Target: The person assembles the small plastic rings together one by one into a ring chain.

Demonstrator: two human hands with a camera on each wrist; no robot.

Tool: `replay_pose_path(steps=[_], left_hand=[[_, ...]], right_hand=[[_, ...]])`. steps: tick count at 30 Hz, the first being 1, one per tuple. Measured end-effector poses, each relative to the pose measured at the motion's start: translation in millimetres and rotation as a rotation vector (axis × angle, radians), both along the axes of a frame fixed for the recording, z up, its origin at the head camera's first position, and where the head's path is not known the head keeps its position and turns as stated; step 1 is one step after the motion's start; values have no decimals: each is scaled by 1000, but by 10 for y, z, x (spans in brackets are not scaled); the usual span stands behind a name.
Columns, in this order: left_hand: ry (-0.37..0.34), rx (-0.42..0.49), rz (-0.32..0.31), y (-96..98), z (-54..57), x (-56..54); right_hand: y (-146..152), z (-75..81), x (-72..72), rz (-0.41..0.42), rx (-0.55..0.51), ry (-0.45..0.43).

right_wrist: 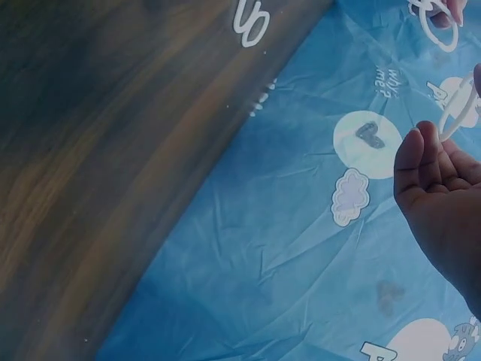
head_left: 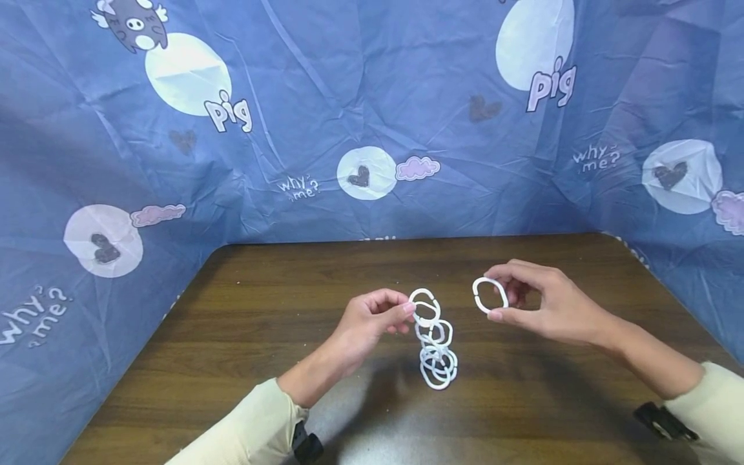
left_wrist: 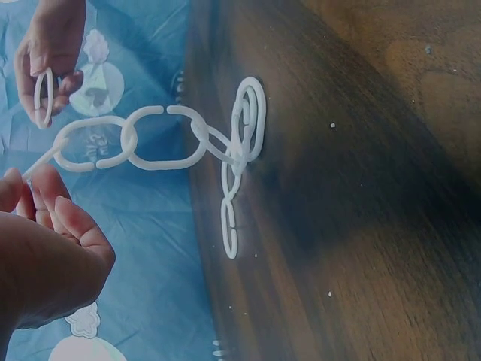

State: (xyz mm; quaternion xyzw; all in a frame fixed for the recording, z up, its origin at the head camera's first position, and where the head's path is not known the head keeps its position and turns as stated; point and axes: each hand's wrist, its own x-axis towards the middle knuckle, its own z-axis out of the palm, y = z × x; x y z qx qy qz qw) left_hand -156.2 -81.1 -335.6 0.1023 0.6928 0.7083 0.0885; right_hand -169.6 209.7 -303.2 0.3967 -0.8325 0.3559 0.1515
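Observation:
A chain of white plastic links (head_left: 436, 334) hangs from my left hand (head_left: 374, 318), whose thumb and fingers pinch its top link. In the left wrist view the upper links (left_wrist: 163, 138) are strung out in the air, and the lower ones (left_wrist: 255, 120) lie heaped on the table. My right hand (head_left: 543, 303) pinches a single loose white link (head_left: 491, 296) by its side between thumb and fingers. This link has a small gap in its ring and is held to the right of the chain, apart from it.
The brown wood-grain table (head_left: 279, 278) stretches beneath both hands, with a few tiny white specks on it. A blue patterned cloth (head_left: 360, 84) hangs behind the table and along both sides. Dark straps (head_left: 307, 444) sit at both sleeves.

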Motion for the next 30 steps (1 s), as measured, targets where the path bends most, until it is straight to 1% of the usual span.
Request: replay_pose_path(steps=[5, 9, 14, 18, 26, 30], left_hand=[[9, -10, -4, 12, -18, 1], [7, -19, -9, 20, -27, 4], [-5, -16, -15, 34, -11, 16], [0, -17, -22, 42, -4, 21], [-6, -17, -30, 55, -10, 22], [-5, -11, -37, 59, -19, 21]], right_hand=[[-69, -19, -21, 24, -19, 7], [-124, -33, -41, 30, -17, -14], [-178, -40, -64, 40, -10, -16], [-220, -46, -78, 50, -7, -20], [-292, -54, -72, 77, -9, -45], [-314, -63, -54, 71, 2, -76]])
